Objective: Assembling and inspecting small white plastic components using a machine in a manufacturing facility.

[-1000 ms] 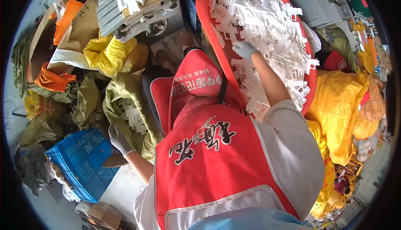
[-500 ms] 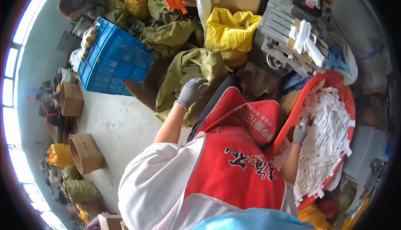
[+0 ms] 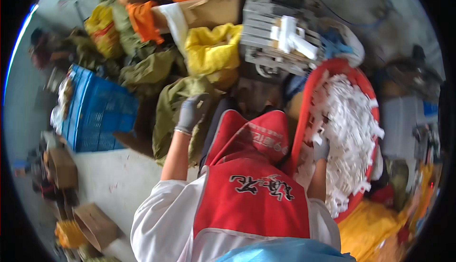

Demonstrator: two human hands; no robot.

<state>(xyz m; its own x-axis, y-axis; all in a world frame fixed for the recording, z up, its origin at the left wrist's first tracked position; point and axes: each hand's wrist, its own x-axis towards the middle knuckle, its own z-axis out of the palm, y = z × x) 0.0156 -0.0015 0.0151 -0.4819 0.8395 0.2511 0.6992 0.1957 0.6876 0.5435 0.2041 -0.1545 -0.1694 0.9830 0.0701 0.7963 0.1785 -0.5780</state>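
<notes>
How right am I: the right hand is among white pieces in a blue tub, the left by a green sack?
The tub is red, not blue, in the head view; right hand among white pieces, left hand by a green sack.

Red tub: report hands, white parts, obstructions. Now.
Left hand over green sack, contact unclear. Right hand at white parts, grip unclear. Parts heaped in red tub. No obstruction visible.
</notes>
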